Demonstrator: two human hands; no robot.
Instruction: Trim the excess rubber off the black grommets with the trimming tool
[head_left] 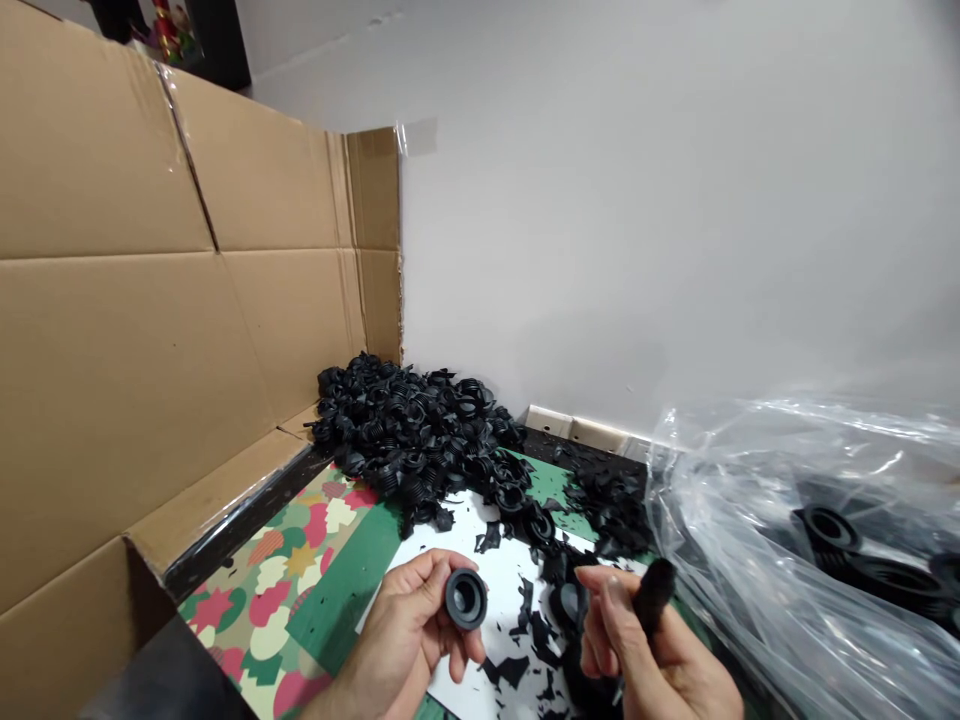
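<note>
Left hand (412, 625) is clamped on one black ring (466, 600), pinched between my thumb and fingers, its stepped hollow facing me, held over the white sheet (461, 545). Right hand (637, 645) is closed round a dark handle (655, 592), whose thick end pokes up past my thumb; lower part hidden, so can't tell what tool it is. Hands well apart, handle not touching the ring.

Step in hand, my judgement: steadying and checking one ring, tool ready. Torn black scraps (512, 670) on the sheet suggest edge trimming. Next move probably calls for turning the rim toward the tool, keeping left fingertips off the working side.

Edges and room: loose black pile (420, 430) sits beyond my left hand, against the cardboard side (285, 330). Second, lower scrap heap (611, 500) lies beyond the right hand. Clear plastic bag (750, 560) with more rings crowds the right, near that hand; swinging outward could snag film. Wall (675, 200) closes off the back. Best open room: the gap between my hands, above the littered sheet, plus the patterned paper (300, 560) on the left.
</note>
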